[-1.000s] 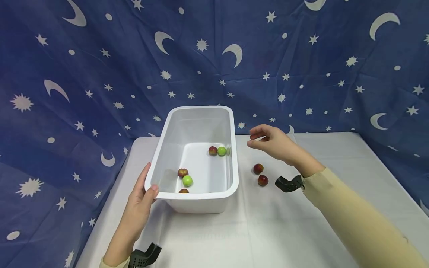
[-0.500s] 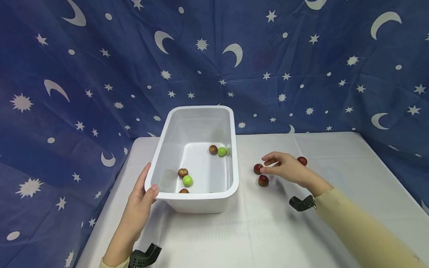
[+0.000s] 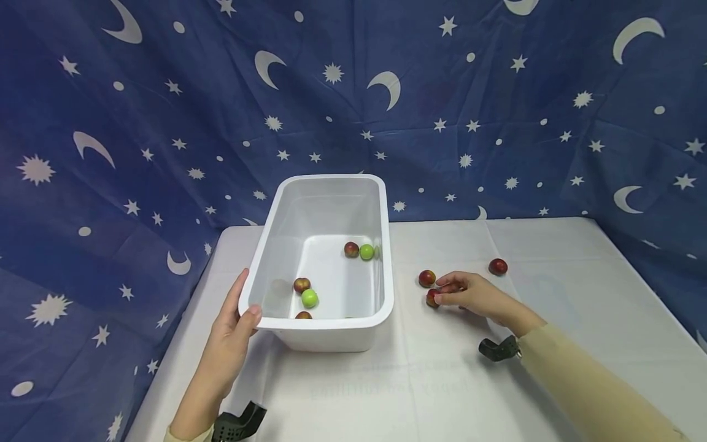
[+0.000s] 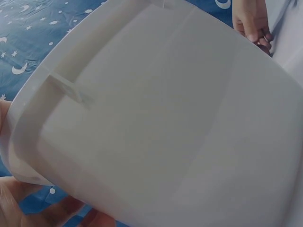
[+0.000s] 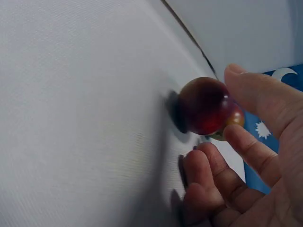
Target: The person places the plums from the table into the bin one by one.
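My left hand [image 3: 226, 341] grips the near left corner of a white plastic tub [image 3: 326, 323], thumb over the rim and fingers along the outside; the left wrist view shows the tub's outer wall [image 4: 156, 113]. My right hand [image 3: 477, 298] is at a dark red plum [image 5: 204, 105] on the white table, thumb and forefinger parted on either side of it. Whether they touch it I cannot tell. Just behind lies another red plum [image 3: 426, 278], and a third plum [image 3: 498, 266] lies beyond the right hand.
Inside the tub are red-brown plums [image 3: 351, 249] and small green round fruits [image 3: 310, 298]; its near wall partly hides one plum. A white cloth covers the table [image 3: 359, 393]. Behind hangs a blue curtain [image 3: 331, 98] with moons and stars.
My right hand has come down and toward me from beside the tub to the nearer plum. The far right plum, hidden before, now shows. My left hand and the tub stay put.
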`<state>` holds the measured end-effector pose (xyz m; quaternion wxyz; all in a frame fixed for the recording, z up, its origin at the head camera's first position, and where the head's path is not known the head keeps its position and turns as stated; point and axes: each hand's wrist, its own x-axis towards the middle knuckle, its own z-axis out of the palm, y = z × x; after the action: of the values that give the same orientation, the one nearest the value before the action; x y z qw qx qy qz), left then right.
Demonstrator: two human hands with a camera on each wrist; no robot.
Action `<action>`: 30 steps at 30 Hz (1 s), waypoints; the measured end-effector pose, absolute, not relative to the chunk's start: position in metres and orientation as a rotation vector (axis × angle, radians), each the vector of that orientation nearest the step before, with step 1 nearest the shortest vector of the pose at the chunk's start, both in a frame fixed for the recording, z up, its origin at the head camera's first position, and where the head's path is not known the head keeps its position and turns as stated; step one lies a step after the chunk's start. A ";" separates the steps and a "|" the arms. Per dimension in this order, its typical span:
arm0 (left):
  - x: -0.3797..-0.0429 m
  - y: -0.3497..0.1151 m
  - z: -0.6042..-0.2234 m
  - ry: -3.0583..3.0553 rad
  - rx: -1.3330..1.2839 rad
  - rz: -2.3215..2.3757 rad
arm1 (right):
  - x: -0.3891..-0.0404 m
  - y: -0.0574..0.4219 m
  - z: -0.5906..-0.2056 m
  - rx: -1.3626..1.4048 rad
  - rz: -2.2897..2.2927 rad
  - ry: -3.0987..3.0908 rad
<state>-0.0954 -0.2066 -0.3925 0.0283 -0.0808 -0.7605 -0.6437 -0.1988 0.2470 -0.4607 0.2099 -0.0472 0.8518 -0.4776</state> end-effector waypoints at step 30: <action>-0.093 -0.204 -0.391 -2.374 -0.224 -1.944 | -0.194 0.239 -0.465 -0.071 -1.243 2.396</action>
<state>-0.0932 -0.2035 -0.3907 0.0326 -0.0727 -0.7713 -0.6314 -0.1941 0.2391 -0.4648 0.2190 -0.0257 0.8658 -0.4492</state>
